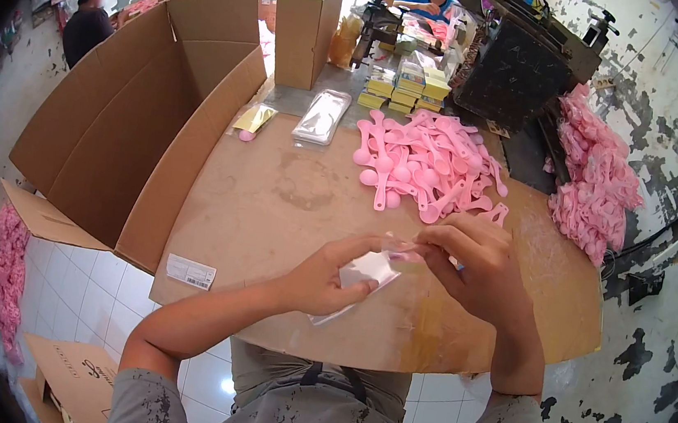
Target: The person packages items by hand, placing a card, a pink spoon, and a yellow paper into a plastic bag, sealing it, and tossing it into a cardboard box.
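My right hand (pixel 478 267) is closed in a pinch on a small clear plastic bag (pixel 393 246). Something pink shows at its fingertips, too small and covered to name. My left hand (pixel 328 276) reaches in from the other side, its index fingertip against the bag and its thumb spread apart. Under the left hand lies a stack of clear plastic bags (pixel 382 272), partly hidden by the fingers. Just beyond both hands is a big heap of pink plastic measuring spoons (pixel 431 163).
A large open cardboard box (pixel 91 136) stands along the left edge. Another stack of clear bags (pixel 322 116), a yellow packet (pixel 255 117) and small yellow boxes (pixel 406 84) sit farther back. At right are a dark machine (pixel 507 68) and pink bundles (pixel 594 185). Two people are in the background.
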A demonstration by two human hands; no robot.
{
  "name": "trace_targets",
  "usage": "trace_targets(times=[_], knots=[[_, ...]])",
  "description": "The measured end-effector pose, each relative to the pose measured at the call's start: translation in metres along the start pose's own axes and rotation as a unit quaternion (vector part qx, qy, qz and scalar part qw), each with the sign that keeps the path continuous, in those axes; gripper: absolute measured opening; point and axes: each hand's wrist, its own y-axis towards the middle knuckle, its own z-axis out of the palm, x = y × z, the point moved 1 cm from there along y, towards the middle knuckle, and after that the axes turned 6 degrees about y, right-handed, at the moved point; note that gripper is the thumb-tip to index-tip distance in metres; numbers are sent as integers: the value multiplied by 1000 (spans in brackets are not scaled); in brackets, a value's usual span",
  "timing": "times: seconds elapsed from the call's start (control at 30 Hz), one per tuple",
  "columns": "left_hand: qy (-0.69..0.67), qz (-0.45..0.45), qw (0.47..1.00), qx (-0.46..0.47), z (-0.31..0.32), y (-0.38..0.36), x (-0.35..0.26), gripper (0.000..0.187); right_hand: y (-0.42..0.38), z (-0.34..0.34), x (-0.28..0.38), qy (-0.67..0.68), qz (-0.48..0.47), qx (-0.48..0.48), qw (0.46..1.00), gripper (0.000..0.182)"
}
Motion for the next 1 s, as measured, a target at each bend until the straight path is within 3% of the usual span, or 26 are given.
trace_targets(times=[0.17, 0.27, 0.37, 0.47, 0.67, 0.77, 0.87, 0.93, 1.0], knots=[[35, -4, 999, -41, 7, -2, 4, 36, -1, 12, 7, 79, 79, 3, 994, 12], [-53, -16, 998, -43, 5, 0, -2, 35, -1, 16, 10, 93, 102, -9, 990, 13], [-66, -114, 990, -48, 3, -4, -1, 36, -3, 33, 0, 31, 48, -124, 991, 18], [-67, -107, 991, -52, 2, -4, 2, 38, 1, 36, 6, -112, -77, -88, 987, 26], [118, -48, 991, -44, 4, -7, 5, 41, 0, 57, 0, -245, -156, -56, 955, 26], [183, 9, 982, -43, 7, -6, 7, 46, 1, 59, -5, -255, -135, 0, 958, 22], [144, -27, 989, -5, 4, -1, 3, 43, 2, 48, -19, -198, -63, -67, 976, 17], [81, -121, 989, 22, -1, -1, -2, 37, -5, 26, -33, 5, 114, -60, 992, 13], [-44, -183, 982, 17, -1, 0, 1, 34, -28, -6, -48, 258, 247, 1, 934, 14]])
